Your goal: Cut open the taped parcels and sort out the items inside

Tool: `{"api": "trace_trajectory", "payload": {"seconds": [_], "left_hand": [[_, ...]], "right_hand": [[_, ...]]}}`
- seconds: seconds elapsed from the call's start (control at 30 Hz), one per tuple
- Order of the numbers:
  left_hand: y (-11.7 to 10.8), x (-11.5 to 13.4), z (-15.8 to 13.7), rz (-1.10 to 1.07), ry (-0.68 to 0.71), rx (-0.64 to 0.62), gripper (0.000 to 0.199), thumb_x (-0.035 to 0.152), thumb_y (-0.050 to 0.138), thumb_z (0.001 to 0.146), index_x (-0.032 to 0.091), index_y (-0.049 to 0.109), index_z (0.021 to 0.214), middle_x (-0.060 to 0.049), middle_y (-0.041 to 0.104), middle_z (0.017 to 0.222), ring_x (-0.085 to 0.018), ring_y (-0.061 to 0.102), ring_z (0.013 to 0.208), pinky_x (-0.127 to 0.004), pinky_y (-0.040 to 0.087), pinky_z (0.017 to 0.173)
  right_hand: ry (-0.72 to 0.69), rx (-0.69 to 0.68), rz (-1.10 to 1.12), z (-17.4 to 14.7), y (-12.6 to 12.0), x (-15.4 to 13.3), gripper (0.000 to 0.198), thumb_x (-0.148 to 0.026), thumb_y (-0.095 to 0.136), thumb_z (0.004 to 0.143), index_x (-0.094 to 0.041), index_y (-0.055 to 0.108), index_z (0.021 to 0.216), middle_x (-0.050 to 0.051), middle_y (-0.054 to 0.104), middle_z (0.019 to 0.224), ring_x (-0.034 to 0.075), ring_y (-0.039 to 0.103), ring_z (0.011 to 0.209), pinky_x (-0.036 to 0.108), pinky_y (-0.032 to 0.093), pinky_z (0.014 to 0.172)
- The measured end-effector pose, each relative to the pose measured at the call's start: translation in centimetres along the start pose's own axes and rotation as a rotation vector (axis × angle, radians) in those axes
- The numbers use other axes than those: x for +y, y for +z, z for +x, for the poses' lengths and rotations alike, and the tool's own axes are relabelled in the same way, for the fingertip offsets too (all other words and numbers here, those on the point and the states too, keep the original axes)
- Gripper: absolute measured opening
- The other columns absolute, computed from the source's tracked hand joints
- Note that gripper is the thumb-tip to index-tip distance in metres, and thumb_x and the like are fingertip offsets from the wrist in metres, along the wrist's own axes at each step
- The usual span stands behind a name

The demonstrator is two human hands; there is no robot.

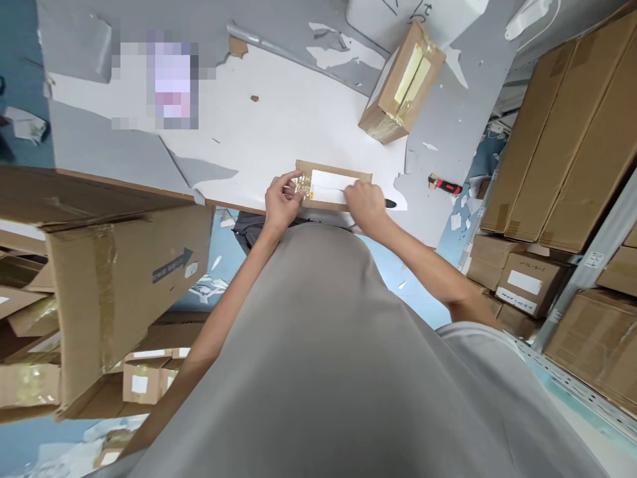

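Observation:
A small cardboard box point(306, 174) with a white label point(326, 180) lies at the near edge of the table. My left hand point(284, 202) grips its left end, fingers and thumb on the shiny clear tape. Over the label's right part, my right hand point(367, 202) is closed round a slim tool with a black handle end point(391, 204). A thin line runs from the fist across the label; whether it is the tool's blade or tip I cannot make out. The fist hides most of the tool and the box's right side.
A taped carton point(388, 109) stands beyond my right hand, near a white container point(413, 16). A red and black cutter point(445, 184) lies at the right. Large cartons point(557, 146) fill shelves at right; an open carton point(124, 285) holding boxes stands left. Paper scraps litter table and floor.

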State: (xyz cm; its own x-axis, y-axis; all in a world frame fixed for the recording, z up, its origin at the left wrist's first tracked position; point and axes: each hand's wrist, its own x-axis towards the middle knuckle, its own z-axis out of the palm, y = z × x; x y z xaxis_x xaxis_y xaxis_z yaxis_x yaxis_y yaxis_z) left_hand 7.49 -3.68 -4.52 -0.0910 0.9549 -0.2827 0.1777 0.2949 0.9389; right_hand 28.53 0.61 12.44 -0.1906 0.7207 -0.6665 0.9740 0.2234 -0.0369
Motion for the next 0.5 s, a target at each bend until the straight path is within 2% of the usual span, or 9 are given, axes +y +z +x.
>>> {"api": "trace_trajectory", "payload": {"seconds": [0.03,0.1,0.23,0.4,0.5], "left_hand": [[0.1,0.1,0.0,0.002,-0.001,0.003,0.058,0.059,0.09,0.088,0.027,0.083,0.136,-0.007,0.069,0.111,-0.017,0.06,0.079,-0.031,0.06,0.075],[0.3,0.2,0.0,0.005,0.0,-0.001,0.056,0.055,0.089,0.089,0.027,0.084,0.137,-0.007,0.069,0.111,-0.017,0.06,0.079,-0.032,0.06,0.076],[0.4,0.4,0.3,0.011,0.011,-0.018,0.054,0.051,0.089,0.088,0.027,0.084,0.136,-0.006,0.068,0.11,-0.017,0.06,0.079,-0.033,0.061,0.078],[0.0,0.2,0.6,-0.007,-0.002,-0.015,0.055,0.05,0.091,0.083,0.027,0.086,0.133,-0.006,0.068,0.11,-0.017,0.06,0.08,-0.033,0.061,0.079],[-0.7,0.1,0.7,0.005,-0.024,-0.005,0.055,0.044,0.09,0.081,0.026,0.087,0.133,-0.007,0.068,0.11,-0.017,0.06,0.081,-0.034,0.062,0.08]], "right_hand": [[0.085,-0.033,-0.043,-0.8,0.1,1.4,0.044,-0.004,0.046,0.113,-0.012,0.085,0.132,0.029,0.081,0.13,0.041,0.08,0.123,0.048,0.059,0.098],[0.168,-0.073,-0.117,-2.4,0.3,3.8,0.05,0.0,0.043,0.111,-0.014,0.084,0.137,0.027,0.081,0.133,0.039,0.08,0.124,0.045,0.057,0.096],[0.132,-0.06,-0.132,-3.9,1.2,6.9,0.051,-0.005,0.042,0.115,-0.018,0.078,0.148,0.024,0.081,0.135,0.035,0.079,0.124,0.039,0.051,0.09],[0.025,0.008,0.027,-3.8,4.0,10.5,0.043,-0.034,0.046,0.124,-0.031,0.073,0.157,0.013,0.083,0.135,0.032,0.077,0.121,0.036,0.048,0.087],[-0.018,0.031,0.115,-4.0,5.7,11.2,0.046,-0.033,0.042,0.125,-0.031,0.069,0.162,0.01,0.084,0.138,0.03,0.076,0.124,0.034,0.048,0.088]]}}
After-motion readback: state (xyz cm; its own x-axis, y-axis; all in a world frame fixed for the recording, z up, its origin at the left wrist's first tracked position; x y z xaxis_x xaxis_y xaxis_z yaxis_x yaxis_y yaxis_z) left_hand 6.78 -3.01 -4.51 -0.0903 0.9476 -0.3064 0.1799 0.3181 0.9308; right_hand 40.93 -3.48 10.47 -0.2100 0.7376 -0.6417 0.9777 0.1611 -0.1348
